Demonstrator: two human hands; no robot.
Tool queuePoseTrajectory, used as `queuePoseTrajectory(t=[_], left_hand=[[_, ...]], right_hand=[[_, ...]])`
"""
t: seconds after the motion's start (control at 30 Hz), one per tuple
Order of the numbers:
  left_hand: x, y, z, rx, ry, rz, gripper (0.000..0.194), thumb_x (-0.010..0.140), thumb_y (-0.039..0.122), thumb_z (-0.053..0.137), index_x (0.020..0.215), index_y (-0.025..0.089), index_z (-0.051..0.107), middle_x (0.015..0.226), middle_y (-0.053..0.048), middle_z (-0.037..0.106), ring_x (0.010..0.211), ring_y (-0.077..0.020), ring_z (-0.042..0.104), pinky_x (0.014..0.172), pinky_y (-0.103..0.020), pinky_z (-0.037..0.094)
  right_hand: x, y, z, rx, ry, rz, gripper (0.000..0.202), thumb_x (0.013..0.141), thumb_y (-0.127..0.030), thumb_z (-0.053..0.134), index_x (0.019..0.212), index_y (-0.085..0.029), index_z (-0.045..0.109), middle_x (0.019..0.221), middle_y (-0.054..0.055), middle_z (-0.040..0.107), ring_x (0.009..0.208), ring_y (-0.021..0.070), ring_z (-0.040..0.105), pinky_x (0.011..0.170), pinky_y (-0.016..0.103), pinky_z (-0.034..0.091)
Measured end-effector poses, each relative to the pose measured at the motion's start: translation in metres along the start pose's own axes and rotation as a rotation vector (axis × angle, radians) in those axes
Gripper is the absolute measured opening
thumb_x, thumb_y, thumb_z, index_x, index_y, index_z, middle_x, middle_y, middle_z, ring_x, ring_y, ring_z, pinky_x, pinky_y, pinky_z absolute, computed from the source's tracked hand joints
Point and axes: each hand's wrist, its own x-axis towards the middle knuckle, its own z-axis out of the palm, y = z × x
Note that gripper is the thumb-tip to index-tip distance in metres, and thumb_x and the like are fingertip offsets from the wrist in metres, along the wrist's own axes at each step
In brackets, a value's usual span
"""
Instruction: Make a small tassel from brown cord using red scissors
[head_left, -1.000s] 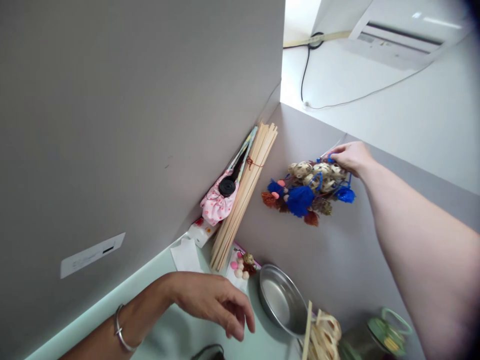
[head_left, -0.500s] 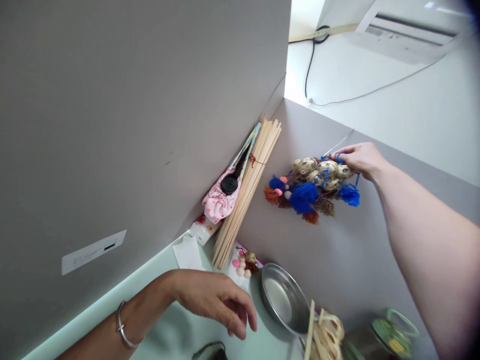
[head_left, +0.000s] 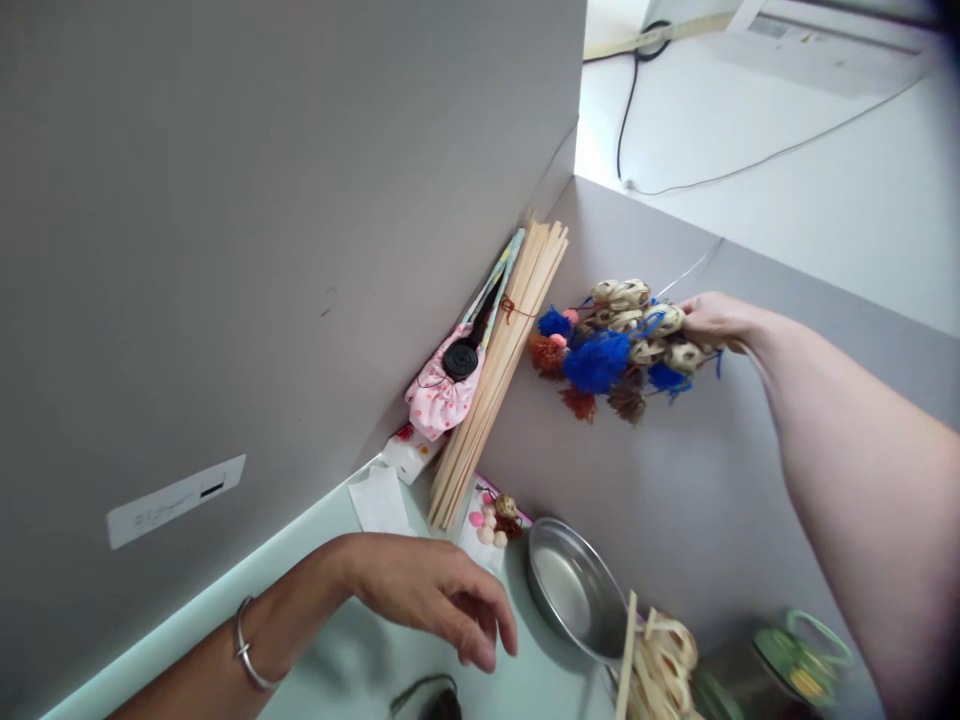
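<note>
My right hand [head_left: 716, 322] reaches up to the grey partition, its fingers closed at the right end of a bunch of woven bamboo balls [head_left: 664, 320]. Blue, rust and brown tassels [head_left: 598, 362] and small pink beads hang from the bunch. A thin clear hook [head_left: 690, 268] runs down from the partition's top edge to the bunch; whether the bunch hangs on it, I cannot tell. My left hand [head_left: 435, 600], with a silver bracelet [head_left: 244, 645] at the wrist, hovers over the pale green table [head_left: 330, 650]. Its fingers are loosely bent and hold nothing.
Tied wooden strips [head_left: 499, 375] lean in the corner beside a pink dotted pouch [head_left: 442, 400] with a black coil [head_left: 460, 358]. Beads and a small woven ball [head_left: 505, 505] lie near a metal bowl [head_left: 574, 590]. Coiled strips [head_left: 660, 660] and a green-lidded container [head_left: 795, 665] stand at lower right.
The bunch has shifted slightly left and up against the partition, turning a little, with my right hand still on it. My left hand stays almost where it was. The camera view has tilted slightly.
</note>
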Motion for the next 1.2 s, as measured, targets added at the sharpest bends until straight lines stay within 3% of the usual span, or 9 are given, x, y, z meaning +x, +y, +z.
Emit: queuePoseTrajectory(t=[0.13,0.3,0.4,0.5,0.67,0.77,0.83,1.07,1.2], left_hand=[[-0.001,0.003,0.0,-0.003,-0.001,0.002,0.039,0.083,0.047,0.066,0.112,0.02,0.068,0.085,-0.003,0.064,0.087,-0.0164,0.062,0.087,-0.029,0.047],[-0.002,0.007,0.0,0.037,0.0,-0.005,0.035,0.085,0.041,0.065,0.113,0.02,0.067,0.093,-0.005,0.067,0.09,-0.0165,0.062,0.088,-0.029,0.047],[-0.004,0.008,0.0,0.058,0.007,-0.009,0.034,0.086,0.038,0.064,0.115,0.02,0.067,0.097,-0.006,0.069,0.092,-0.0168,0.063,0.087,-0.029,0.047],[-0.007,0.009,-0.002,0.093,0.023,-0.007,0.034,0.087,0.038,0.063,0.116,0.02,0.066,0.098,-0.006,0.069,0.093,-0.0167,0.062,0.086,-0.028,0.047],[-0.011,0.011,-0.006,0.13,0.06,-0.012,0.031,0.088,0.036,0.061,0.115,0.021,0.066,0.098,-0.005,0.069,0.094,-0.0164,0.062,0.084,-0.026,0.046],[-0.012,0.01,-0.008,0.127,0.068,-0.022,0.032,0.088,0.037,0.061,0.116,0.02,0.065,0.101,-0.006,0.068,0.096,-0.0172,0.062,0.084,-0.026,0.046],[-0.012,0.008,-0.009,0.12,0.072,-0.024,0.033,0.088,0.037,0.061,0.116,0.021,0.064,0.103,-0.006,0.068,0.097,-0.0176,0.062,0.084,-0.027,0.046],[-0.018,0.007,-0.015,0.093,0.124,-0.037,0.032,0.087,0.04,0.062,0.115,0.023,0.065,0.104,-0.005,0.067,0.095,-0.0161,0.061,0.083,-0.025,0.046],[-0.022,0.006,-0.019,0.067,0.137,-0.04,0.033,0.088,0.04,0.061,0.115,0.022,0.064,0.105,-0.006,0.067,0.095,-0.0157,0.06,0.083,-0.025,0.046]], right_hand=[[-0.019,0.027,-0.017,0.102,0.077,0.102,0.014,0.077,-0.009,0.065,0.066,-0.016,0.069,0.046,0.002,0.054,0.039,0.0119,0.044,0.045,0.027,0.041],[-0.058,0.055,-0.039,0.552,0.072,0.118,0.021,0.079,-0.008,0.056,0.065,-0.018,0.067,0.084,0.013,0.072,0.061,0.0164,0.062,0.06,0.027,0.052],[-0.089,0.061,-0.037,0.736,0.014,0.139,0.024,0.078,-0.007,0.056,0.06,-0.02,0.065,0.095,0.011,0.073,0.067,0.0167,0.064,0.063,0.026,0.053],[-0.122,0.062,-0.024,0.798,-0.026,0.137,0.027,0.079,-0.008,0.055,0.057,-0.022,0.062,0.092,0.008,0.073,0.07,0.0172,0.065,0.065,0.026,0.054],[-0.171,0.066,0.021,0.851,-0.227,0.148,0.006,0.074,-0.025,0.07,0.069,-0.023,0.068,0.095,0.006,0.074,0.076,0.0207,0.068,0.066,0.029,0.054],[-0.194,0.066,0.06,0.929,-0.349,0.175,0.024,0.067,-0.036,0.081,0.082,-0.02,0.072,0.092,0.007,0.075,0.078,0.0193,0.069,0.069,0.027,0.054],[-0.206,0.063,0.089,0.998,-0.426,0.224,0.029,0.06,-0.036,0.086,0.077,-0.02,0.069,0.093,0.006,0.076,0.079,0.0186,0.069,0.07,0.027,0.054],[-0.234,0.061,0.179,1.007,-0.626,0.269,0.023,0.059,-0.033,0.077,0.07,-0.02,0.061,0.086,0.006,0.075,0.078,0.0202,0.068,0.074,0.032,0.053],[-0.238,0.071,0.204,0.889,-0.642,0.229,0.017,0.062,-0.031,0.068,0.073,-0.02,0.06,0.084,0.005,0.073,0.076,0.0201,0.066,0.071,0.032,0.051]])
